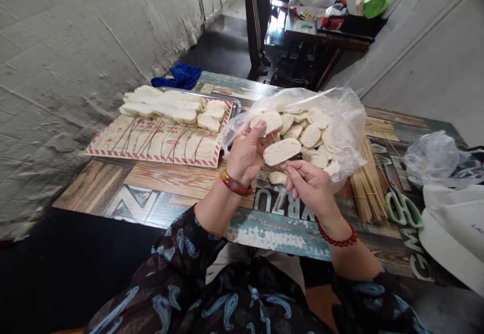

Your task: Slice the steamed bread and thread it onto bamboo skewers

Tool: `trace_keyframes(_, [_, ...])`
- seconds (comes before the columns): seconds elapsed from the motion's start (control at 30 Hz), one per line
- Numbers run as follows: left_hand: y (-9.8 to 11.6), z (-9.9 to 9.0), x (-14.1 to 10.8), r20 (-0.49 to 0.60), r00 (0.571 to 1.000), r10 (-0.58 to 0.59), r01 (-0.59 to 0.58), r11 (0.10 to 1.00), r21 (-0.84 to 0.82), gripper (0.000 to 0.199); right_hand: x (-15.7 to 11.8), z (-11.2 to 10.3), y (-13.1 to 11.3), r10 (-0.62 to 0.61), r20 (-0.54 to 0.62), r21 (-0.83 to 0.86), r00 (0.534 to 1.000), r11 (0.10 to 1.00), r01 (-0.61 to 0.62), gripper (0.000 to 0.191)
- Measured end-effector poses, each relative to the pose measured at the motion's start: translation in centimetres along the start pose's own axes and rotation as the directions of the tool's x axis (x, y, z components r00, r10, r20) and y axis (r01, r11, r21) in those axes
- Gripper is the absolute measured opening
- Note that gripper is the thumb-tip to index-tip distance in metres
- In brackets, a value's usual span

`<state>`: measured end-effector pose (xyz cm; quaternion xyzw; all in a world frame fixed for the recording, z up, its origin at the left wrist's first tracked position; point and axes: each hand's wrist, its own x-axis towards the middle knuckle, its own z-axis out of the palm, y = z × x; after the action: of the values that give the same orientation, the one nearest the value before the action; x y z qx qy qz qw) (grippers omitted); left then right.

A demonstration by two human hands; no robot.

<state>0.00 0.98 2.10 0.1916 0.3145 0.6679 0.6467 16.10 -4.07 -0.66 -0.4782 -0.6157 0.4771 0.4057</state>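
Observation:
My left hand (245,152) is closed on a pale oval bread slice (269,121), thumb on its face. Just below it, a second bread slice (282,151) is held up in front of the bag. At its lower edge my right hand (308,185) pinches a thin wooden skewer, mostly hidden by the fingers. Behind both hands an open clear plastic bag (350,122) holds many more slices (310,135). One slice (278,178) lies on the table beneath my hands. At the left, skewered bread slices (185,116) lie in rows on printed paper (124,140), their sticks towards me.
A bundle of skewers (366,187) lies right of the bag, beside green-handled scissors (403,208). A white cap (449,223) and crumpled plastic (434,157) are at the far right. A blue cloth (179,75) lies at the back left. A person (254,21) stands beyond the table.

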Motion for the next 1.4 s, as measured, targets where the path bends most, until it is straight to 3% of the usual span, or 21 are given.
trace_keyframes(0.13, [-0.1, 0.1, -0.2, 0.03, 0.999, 0.022, -0.022, 1.0, 0.008, 0.023, 0.1, 0.1, -0.1, 0.023, -0.028, 0.011, 0.999, 1.0, -0.022, 0.029])
trace_keyframes(0.43, [-0.6, 0.3, -0.3, 0.061, 0.997, 0.049, -0.052, 0.998, 0.039, 0.048, 0.1, 0.5, 0.2, 0.034, -0.052, 0.029, 0.998, 0.999, -0.033, 0.027])
trace_keyframes(0.67, [-1.0, 0.3, -0.3, 0.077, 0.993, 0.094, -0.1, 0.992, 0.076, 0.052, 0.2, 0.6, 0.2, 0.052, -0.061, 0.053, 0.997, 0.997, -0.049, 0.03])
trace_keyframes(0.87, [-1.4, 0.3, -0.5, 0.122, 0.988, 0.099, -0.111, 0.989, 0.097, 0.052, 0.4, 0.6, 0.6, -0.009, -0.069, 0.051, 0.998, 0.999, 0.013, 0.028])
trace_keyframes(1.1, [0.5, 0.4, -1.2, 0.143, 0.985, 0.093, -0.106, 0.991, 0.084, 0.062, 0.4, 0.5, 1.0, -0.088, -0.074, 0.058, 0.993, 0.994, 0.092, 0.026])
trace_keyframes(1.23, [1.5, 0.4, -1.5, 0.115, 0.991, 0.07, -0.077, 0.995, 0.061, 0.056, 0.4, 0.5, 1.2, -0.119, -0.069, 0.024, 0.99, 0.992, 0.121, 0.025])
trace_keyframes(1.4, [1.5, 0.6, -1.8, 0.17, 0.984, 0.045, -0.064, 0.993, 0.104, 0.053, 0.1, 0.6, 1.4, -0.161, -0.119, -0.045, 0.98, 0.987, 0.157, 0.022])
